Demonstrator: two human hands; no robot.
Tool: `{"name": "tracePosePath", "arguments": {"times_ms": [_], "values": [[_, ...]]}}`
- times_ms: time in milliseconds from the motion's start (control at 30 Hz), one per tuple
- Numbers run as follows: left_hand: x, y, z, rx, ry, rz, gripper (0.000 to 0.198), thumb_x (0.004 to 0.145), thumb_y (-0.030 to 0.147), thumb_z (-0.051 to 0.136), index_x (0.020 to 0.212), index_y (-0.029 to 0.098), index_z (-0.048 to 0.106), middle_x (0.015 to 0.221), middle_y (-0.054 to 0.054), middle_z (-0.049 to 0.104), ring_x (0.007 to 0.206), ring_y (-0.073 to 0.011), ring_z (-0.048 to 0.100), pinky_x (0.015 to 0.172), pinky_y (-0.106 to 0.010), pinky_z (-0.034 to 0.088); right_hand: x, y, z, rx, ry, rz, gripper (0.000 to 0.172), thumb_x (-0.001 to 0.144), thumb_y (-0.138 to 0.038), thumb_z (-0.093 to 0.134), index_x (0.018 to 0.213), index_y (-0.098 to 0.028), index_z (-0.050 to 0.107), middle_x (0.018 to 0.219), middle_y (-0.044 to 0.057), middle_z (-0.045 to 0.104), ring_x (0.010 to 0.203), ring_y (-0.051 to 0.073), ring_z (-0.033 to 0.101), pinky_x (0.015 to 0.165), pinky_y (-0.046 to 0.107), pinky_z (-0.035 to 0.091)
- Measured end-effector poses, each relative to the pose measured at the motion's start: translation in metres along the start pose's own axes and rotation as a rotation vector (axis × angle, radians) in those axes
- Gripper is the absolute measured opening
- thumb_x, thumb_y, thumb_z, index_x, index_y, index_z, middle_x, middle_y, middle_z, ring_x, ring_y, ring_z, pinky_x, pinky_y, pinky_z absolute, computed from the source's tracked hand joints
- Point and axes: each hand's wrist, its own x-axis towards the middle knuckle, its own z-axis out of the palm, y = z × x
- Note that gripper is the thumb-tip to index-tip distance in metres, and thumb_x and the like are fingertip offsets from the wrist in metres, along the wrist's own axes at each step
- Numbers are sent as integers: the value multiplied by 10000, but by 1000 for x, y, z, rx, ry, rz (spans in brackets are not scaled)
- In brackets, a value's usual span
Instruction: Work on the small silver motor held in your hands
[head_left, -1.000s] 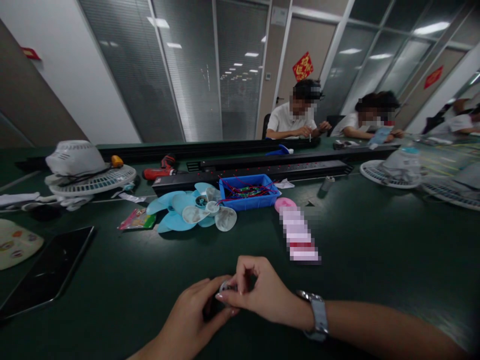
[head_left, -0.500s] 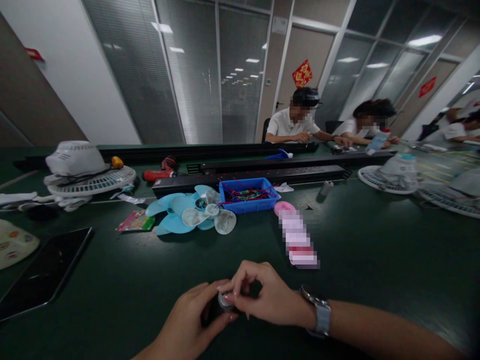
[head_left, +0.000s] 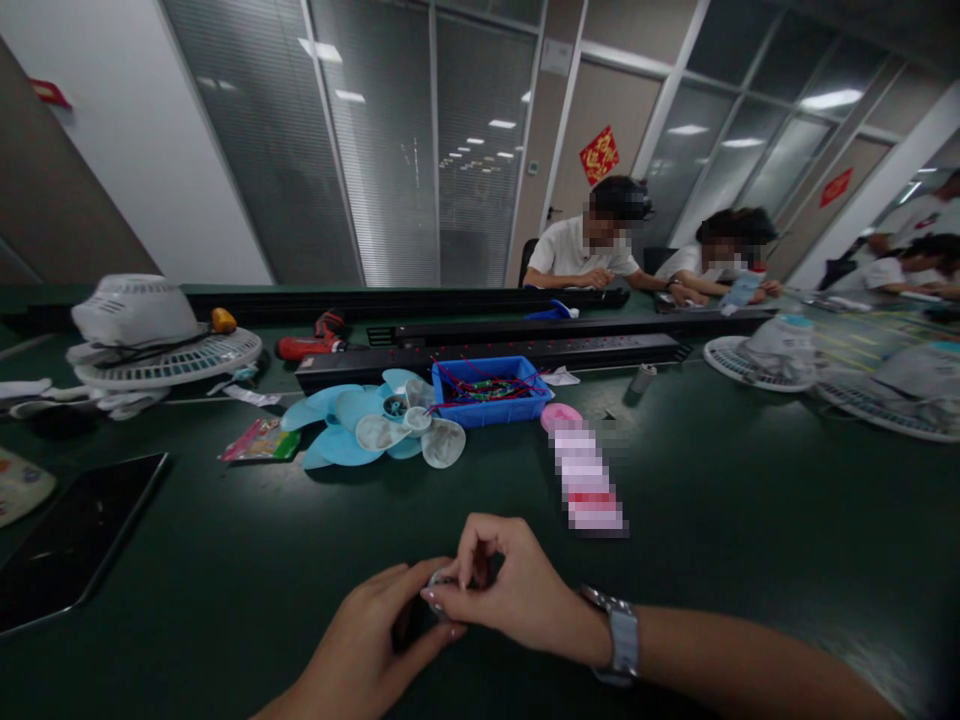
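Low in front of me, my left hand curves its thumb and fingers around a small silver cylinder and holds it just above the green table. Most of the cylinder is covered by my fingers. My right hand, with a watch on the wrist, is closed in a pinch at the cylinder's top end. Whatever its thumb and fingertips grip there is hidden. A pink item with a blurred-out body lies beyond my right hand.
Farther off are light-blue fan blades, a blue bin of wires and circuit boards, and a red drill. A tablet lies at left. Another small cylinder stands at right. Fan housings flank long black bars. People sit across the table.
My right fingers have moved slightly left and now cover more of the cylinder's top. The whole scene has shifted a little to the left in view.
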Motion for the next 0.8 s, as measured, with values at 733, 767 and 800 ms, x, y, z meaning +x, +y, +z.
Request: {"name": "tracePosePath", "arguments": {"times_ms": [733, 767, 800], "values": [[-1, -9, 5, 44, -35, 7, 418, 864, 342, 634, 1268, 256, 570, 966, -51, 720, 831, -180, 690, 760, -277, 564, 0, -2, -6, -71, -4, -48, 237, 698, -268, 783, 684, -161, 572, 615, -41, 591, 513, 59, 487, 462, 168, 345], [-1, -10, 5, 50, -34, 4, 430, 864, 354, 633, 1276, 253, 565, 933, -47, 718, 797, -175, 685, 737, -270, 562, 0, -1, -5, -53, 2, -36, 261, 680, -275, 804, 681, -159, 570, 615, -44, 583, 516, 58, 480, 464, 170, 342], [-2, -10, 6, 53, -32, 2, 437, 865, 362, 631, 1281, 250, 562, 906, -44, 714, 767, -169, 678, 714, -260, 557, 0, -1, -5, -39, 7, -30, 283, 660, -280, 824, 677, -159, 569, 612, -47, 578, 514, 56, 474, 463, 172, 338]]}}
